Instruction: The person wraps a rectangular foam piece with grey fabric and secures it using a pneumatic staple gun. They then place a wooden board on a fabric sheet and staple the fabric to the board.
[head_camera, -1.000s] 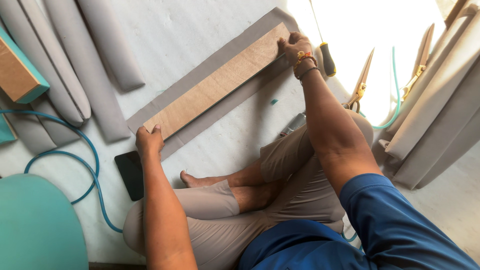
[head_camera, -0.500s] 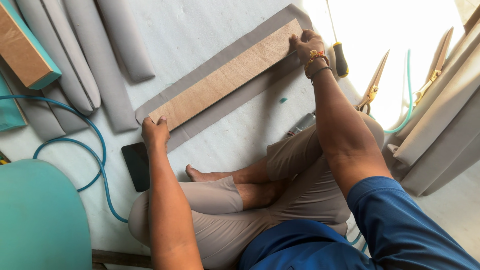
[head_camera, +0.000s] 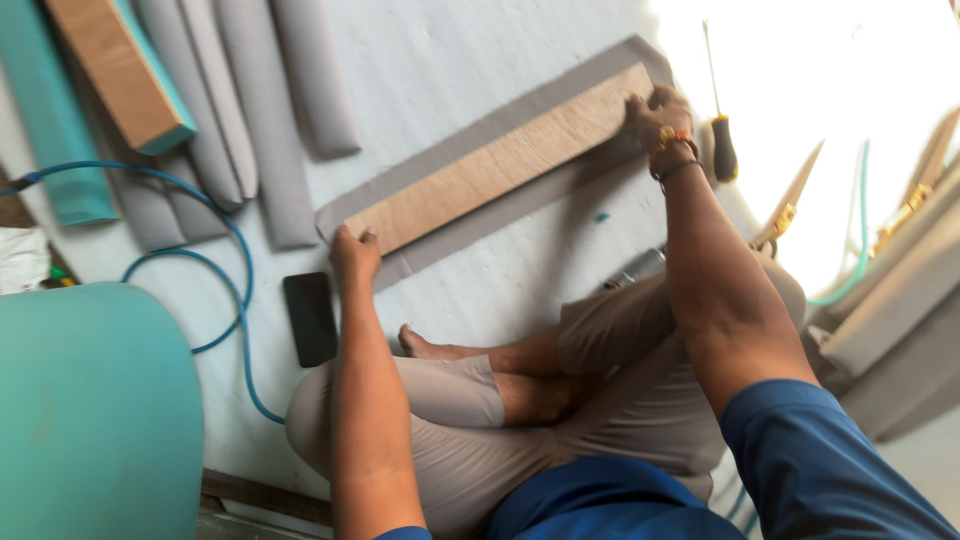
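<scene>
1. Head view, the work: a long, flat, light-brown wooden board (head_camera: 505, 160) lies slantwise on a wider strip of grey fabric (head_camera: 520, 205), which lies flat on the pale floor (head_camera: 450, 60) in front of the seated person.
2. Head view, left hand (head_camera: 352, 252): it rests at the near, lower end of the board, fingers curled together and pressing on the board's corner and the fabric edge; whether it pinches the fabric cannot be told.
3. Head view, right hand (head_camera: 660, 112): it sits on the far, upper end of the board, fingers bent and close together on the board's end. A gold bracelet (head_camera: 672, 140) circles the wrist.
4. Head view, nearby: a flat black phone (head_camera: 310, 318) lies on the floor just beside the left forearm. A screwdriver with a dark handle (head_camera: 722, 140) lies just right of the right hand.
5. Head view, surroundings: a blue hose (head_camera: 215, 215) curves across the floor at left. Long grey padded rolls (head_camera: 265, 110) lie side by side at upper left, with a wood-faced teal block (head_camera: 120, 70) over them. A large teal cushion (head_camera: 95, 410) fills the lower left corner.
</scene>
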